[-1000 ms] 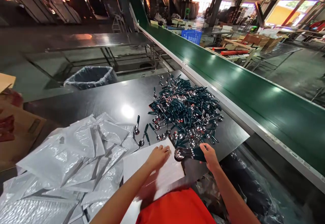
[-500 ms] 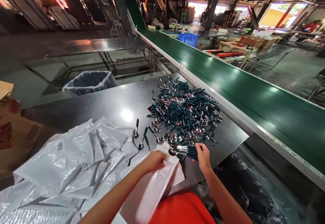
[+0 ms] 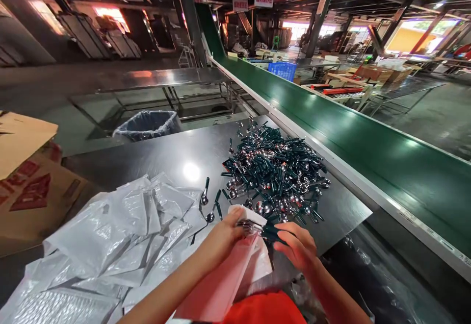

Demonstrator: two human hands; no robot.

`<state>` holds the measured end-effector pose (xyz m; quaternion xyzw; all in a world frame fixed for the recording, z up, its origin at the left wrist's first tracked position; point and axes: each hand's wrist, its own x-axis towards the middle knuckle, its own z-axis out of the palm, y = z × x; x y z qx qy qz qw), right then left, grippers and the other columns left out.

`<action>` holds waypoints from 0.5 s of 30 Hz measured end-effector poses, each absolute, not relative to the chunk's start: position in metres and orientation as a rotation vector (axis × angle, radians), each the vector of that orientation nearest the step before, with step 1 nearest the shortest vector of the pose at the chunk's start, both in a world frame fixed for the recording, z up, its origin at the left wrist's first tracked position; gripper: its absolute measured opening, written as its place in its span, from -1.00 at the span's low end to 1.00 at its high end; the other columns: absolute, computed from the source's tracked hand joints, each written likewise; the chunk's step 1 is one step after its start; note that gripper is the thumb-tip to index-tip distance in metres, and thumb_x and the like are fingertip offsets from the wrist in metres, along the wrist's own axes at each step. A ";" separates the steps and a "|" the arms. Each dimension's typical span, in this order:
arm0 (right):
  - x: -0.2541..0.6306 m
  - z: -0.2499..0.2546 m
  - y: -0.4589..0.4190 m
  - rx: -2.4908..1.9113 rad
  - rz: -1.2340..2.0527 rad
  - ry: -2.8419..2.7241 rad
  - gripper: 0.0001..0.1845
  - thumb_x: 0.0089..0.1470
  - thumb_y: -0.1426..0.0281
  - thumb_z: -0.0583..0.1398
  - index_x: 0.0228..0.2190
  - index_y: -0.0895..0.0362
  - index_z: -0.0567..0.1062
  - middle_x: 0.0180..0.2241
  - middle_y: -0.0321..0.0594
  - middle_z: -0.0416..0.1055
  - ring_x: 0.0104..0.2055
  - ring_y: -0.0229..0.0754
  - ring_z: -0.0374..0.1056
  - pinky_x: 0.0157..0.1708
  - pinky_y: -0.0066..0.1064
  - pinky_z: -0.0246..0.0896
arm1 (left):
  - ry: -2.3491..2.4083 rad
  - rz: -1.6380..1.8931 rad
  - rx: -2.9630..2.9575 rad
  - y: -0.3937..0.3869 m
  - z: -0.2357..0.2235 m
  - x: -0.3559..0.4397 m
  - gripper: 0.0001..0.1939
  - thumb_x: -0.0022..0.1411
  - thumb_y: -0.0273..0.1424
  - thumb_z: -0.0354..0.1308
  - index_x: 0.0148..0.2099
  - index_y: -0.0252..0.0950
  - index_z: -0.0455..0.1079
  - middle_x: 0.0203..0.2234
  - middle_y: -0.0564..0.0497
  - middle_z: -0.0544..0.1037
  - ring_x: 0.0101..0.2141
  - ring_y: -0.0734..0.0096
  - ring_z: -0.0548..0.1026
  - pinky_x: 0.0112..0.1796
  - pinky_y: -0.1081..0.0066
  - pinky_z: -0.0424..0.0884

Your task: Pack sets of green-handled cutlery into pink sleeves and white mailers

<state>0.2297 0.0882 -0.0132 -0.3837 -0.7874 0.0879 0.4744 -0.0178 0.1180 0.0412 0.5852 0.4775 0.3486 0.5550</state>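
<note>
Near centre, left hand grips envelope; right hand holds spoons, now entering its mouth; loading apparently begun.

white glare spots the steel tabletop beyond and left of the fingers; farther off, daylit openings blaze through gloom.

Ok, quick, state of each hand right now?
Left hand: closed, holding the white mailer near its mouth.
Right hand: closed, holding a bunch of dark-handled spoons.
</note>
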 end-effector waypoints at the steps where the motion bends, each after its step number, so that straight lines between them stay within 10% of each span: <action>1: 0.227 -0.004 0.089 -0.925 0.244 -1.973 -0.82 0.21 0.21 0.19 -0.22 -0.03 0.56 -0.28 -0.16 0.58 -0.24 -0.06 0.52 -0.30 -0.28 0.40 | 1.104 0.829 1.447 0.113 0.042 -0.014 -0.84 -0.08 -0.48 0.31 -0.61 -0.15 0.47 -0.04 -0.05 0.59 0.16 -0.05 0.33 0.23 0.10 0.10; 6: 0.201 0.052 0.097 -1.057 0.400 -2.150 -0.44 0.30 -0.01 -0.12 0.00 0.01 0.47 -0.11 -0.05 0.52 -0.08 0.00 0.42 -0.09 -0.14 0.34 | 1.010 0.838 1.692 0.089 0.047 -0.002 -0.70 0.20 -0.37 0.18 -0.01 -0.10 0.53 0.27 -0.02 0.31 0.31 0.05 0.14 0.30 0.01 -0.03; 11: 0.200 0.078 0.099 -1.045 0.451 -1.862 -0.17 0.16 -0.21 -0.13 0.32 -0.09 0.03 0.41 -0.09 -0.20 0.40 0.18 -0.19 0.27 0.15 -0.11 | 1.079 1.139 1.631 0.079 0.063 -0.010 -0.94 0.07 -0.39 0.30 -0.38 -0.12 0.61 0.18 -0.07 0.42 0.28 -0.10 0.18 0.29 -0.03 -0.01; 15: 0.196 0.053 0.097 -0.924 0.916 -1.715 -0.01 -0.05 -0.24 0.16 0.28 -0.03 0.14 0.15 0.00 0.36 0.12 0.10 0.36 0.04 -0.04 0.34 | 1.122 1.231 1.406 0.070 0.057 -0.008 -0.83 0.03 -0.34 0.35 -0.25 -0.08 0.62 0.11 -0.07 0.50 0.22 -0.14 0.29 0.26 -0.05 0.10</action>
